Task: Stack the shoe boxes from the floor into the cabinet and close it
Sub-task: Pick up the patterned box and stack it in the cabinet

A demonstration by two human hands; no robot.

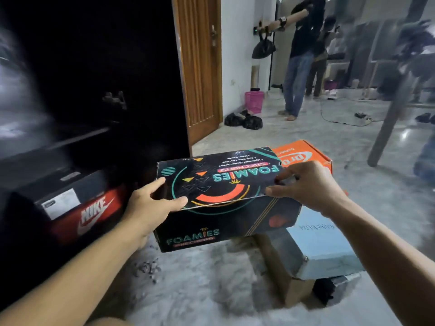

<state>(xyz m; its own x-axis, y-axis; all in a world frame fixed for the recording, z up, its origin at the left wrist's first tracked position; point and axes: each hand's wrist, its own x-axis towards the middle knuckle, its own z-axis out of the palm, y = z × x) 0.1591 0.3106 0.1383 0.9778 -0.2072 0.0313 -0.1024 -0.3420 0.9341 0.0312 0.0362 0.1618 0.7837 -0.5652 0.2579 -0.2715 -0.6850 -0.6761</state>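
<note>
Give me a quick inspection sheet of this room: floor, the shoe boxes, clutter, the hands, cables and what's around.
Surface: pale marbled floor, some dark crumbs near the cabinet.
Job's things: black Foamies box held off the floor; orange box behind it; pale blue box on a brown box; red Nike box in the open dark cabinet.
Clutter: black bags, pink basket.
Hands: left hand grips the Foamies lid's near-left edge; right hand pinches its right edge.
Cables: a cord and plug strip on the far floor.
Surroundings: wooden door, people standing beyond, table leg.
</note>
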